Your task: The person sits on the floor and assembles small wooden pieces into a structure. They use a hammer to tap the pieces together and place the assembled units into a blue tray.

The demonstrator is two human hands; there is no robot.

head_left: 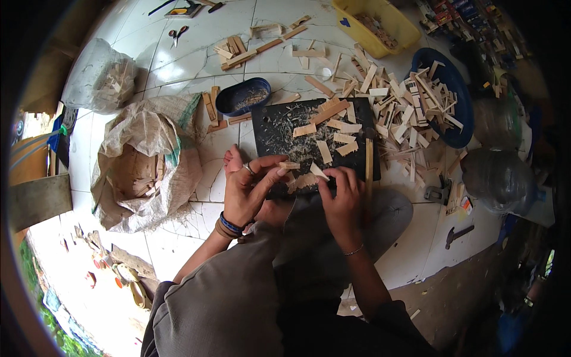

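My left hand [250, 185], with a ring and wristbands, pinches a small wood piece [289, 165] between thumb and fingers. Just to its right, my right hand [343, 193] is closed on a pale, wedge-shaped wood piece [319, 172]. The two pieces are held a little apart, over the near edge of a black board [275, 128]. Shavings and several loose wood pieces [323, 151] lie on that board. A long wooden stick, perhaps a hammer handle [369, 160], rests along its right edge, beside my right hand.
A big heap of wood pieces [401, 113] spills from a blue basin [458, 101] at right. Left stands an open woven sack [178, 196]. Beyond the board are a dark blue tray [226, 101] and a yellow tub [357, 33]. A hammer [459, 235] lies right; scissors [177, 35] lie far left.
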